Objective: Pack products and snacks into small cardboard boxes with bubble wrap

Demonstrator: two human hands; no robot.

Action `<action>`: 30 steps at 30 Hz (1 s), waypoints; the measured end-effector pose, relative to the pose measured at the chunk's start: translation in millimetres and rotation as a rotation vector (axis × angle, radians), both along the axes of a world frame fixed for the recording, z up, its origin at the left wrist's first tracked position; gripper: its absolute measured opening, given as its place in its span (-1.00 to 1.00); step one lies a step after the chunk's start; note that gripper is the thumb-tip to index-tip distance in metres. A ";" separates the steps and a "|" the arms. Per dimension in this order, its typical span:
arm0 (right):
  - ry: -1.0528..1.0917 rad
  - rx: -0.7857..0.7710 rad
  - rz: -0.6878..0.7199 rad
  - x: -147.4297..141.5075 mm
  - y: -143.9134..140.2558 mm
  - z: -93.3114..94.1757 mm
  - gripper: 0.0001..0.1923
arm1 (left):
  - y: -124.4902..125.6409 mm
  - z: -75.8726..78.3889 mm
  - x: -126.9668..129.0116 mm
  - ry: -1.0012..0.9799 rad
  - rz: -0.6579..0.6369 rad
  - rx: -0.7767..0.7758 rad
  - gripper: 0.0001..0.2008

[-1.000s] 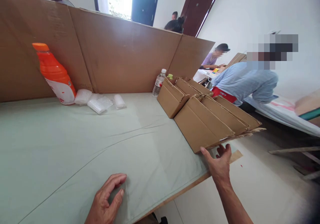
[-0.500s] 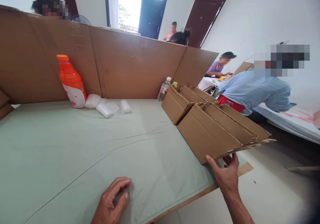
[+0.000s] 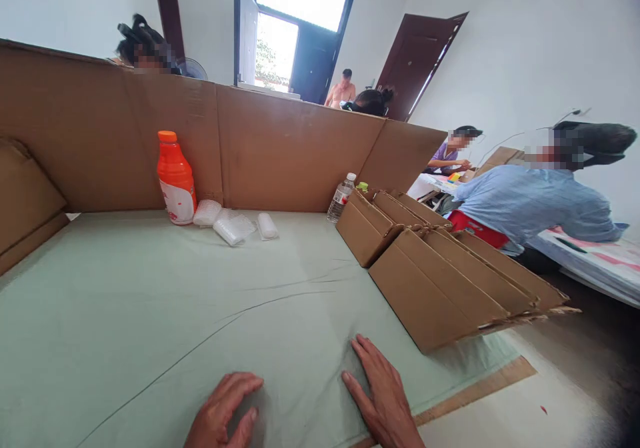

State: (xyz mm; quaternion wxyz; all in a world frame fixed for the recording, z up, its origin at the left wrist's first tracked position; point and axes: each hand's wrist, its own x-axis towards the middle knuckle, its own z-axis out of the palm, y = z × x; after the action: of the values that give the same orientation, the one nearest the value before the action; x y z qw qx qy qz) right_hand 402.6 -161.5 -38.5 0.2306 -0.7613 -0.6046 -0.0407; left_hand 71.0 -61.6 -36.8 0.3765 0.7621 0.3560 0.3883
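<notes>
Pale green cloth covers the worktop (image 3: 150,315), creased near its front edge. At that edge the left hand (image 3: 223,415) rests on the cloth, fingers curled loosely, grasping nothing. Just right of it the right hand (image 3: 383,395) lies flat, fingers spread, released. Farther right, a row of flattened cardboard boxes (image 3: 440,281) leans apart from both hands. At the far cardboard wall (image 3: 280,148) stand an orange bottle (image 3: 176,180), bubble-wrap rolls (image 3: 233,225) and a water bottle (image 3: 341,198).

Both my hands rest flat on the green cloth (image 3: 150,315) at the table's near edge: my left hand (image 3: 223,418) curled, my right hand (image 3: 383,398) spread, near the flattened cardboard boxes (image 3: 445,281) along the right edge.
</notes>
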 end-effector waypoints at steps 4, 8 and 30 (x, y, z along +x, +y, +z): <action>-0.042 -0.111 0.164 -24.9 63.2 17.2 -0.47 | 34.5 7.4 -35.5 0.231 0.225 0.251 -0.68; -0.083 -0.203 0.278 -54.2 129.3 29.3 -0.44 | 38.0 9.5 -51.7 0.423 0.266 0.314 -0.65; 0.050 -0.133 1.194 -253.9 249.2 39.7 -0.56 | 174.2 150.1 -251.7 0.351 1.241 0.434 -0.51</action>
State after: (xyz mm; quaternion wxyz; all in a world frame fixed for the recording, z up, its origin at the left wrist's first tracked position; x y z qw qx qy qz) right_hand 148.8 87.7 1.2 0.1797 -0.3036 -0.9233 0.1518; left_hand -180.8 112.6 113.3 -0.1410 0.5267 0.6971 0.4655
